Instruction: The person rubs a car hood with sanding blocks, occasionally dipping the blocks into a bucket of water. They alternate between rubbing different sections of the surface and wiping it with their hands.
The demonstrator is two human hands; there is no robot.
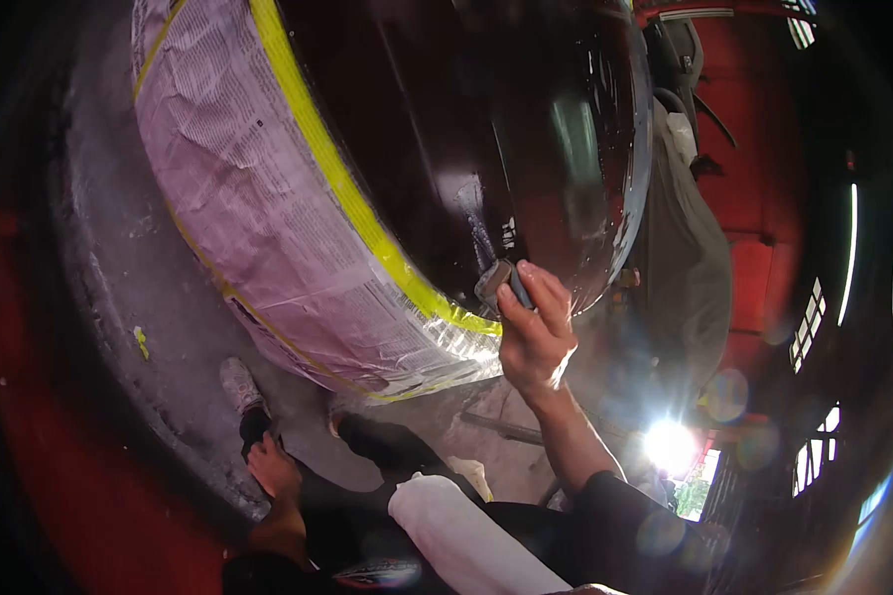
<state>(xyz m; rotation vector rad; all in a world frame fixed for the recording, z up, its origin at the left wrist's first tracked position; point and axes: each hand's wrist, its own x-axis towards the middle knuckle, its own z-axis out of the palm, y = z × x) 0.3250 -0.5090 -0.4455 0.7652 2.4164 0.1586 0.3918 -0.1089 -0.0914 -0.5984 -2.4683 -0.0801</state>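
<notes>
My right hand (538,332) is closed around a small grey-brown block (496,282), pressed to the lower end of a dark glossy curved panel (427,149). A pale wet streak (476,223) runs up the panel from the block. Bright yellow tape (342,188) follows the panel's left edge, and printed paper (258,208) covers the surface beside it. My left hand (273,468) hangs low near my leg, its fingers partly spread and nothing visible in them. A white cloth or roll (471,535) lies across the front of my body.
Grey floor (119,258) shows at the left, with my shoe (238,385) and a yellow scrap (142,343) on it. A grey draped cover (680,248) stands right of the panel. A bright light (670,446) glares at the lower right.
</notes>
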